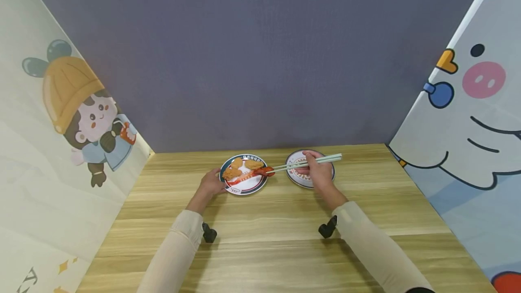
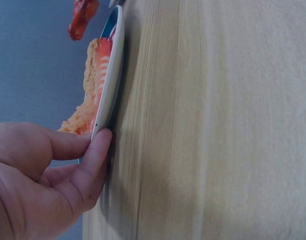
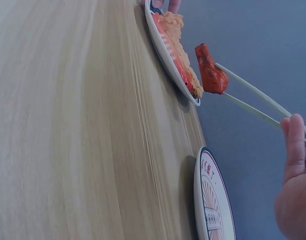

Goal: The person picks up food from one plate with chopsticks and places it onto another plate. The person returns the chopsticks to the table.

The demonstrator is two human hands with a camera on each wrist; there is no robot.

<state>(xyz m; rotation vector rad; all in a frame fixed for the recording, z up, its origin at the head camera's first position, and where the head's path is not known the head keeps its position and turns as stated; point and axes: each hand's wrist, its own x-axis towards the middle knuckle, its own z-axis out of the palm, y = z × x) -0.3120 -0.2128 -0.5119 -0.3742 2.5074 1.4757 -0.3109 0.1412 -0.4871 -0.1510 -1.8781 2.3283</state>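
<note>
My left hand [image 1: 212, 182] pinches the left rim of a plate [image 1: 249, 189] between thumb and fingers, as the left wrist view shows. On that plate lie several breaded, golden fried pieces [image 1: 254, 164] and a red-and-white shrimp [image 1: 243, 177]. My right hand [image 1: 320, 173] holds a pair of pale green chopsticks [image 1: 329, 158] above a second plate [image 1: 291, 173]. Between the chopstick tips is a glossy red-brown drumstick [image 3: 211, 75]. It hangs above the right rim of the food plate, apart from it in the right wrist view.
Both plates stand near the back edge of a wood-grain table [image 1: 260, 238], against a grey-purple wall [image 1: 260, 58]. The second plate bears a printed ray pattern and no food. Cartoon-printed panels [image 1: 484, 121] flank the table on the left and right.
</note>
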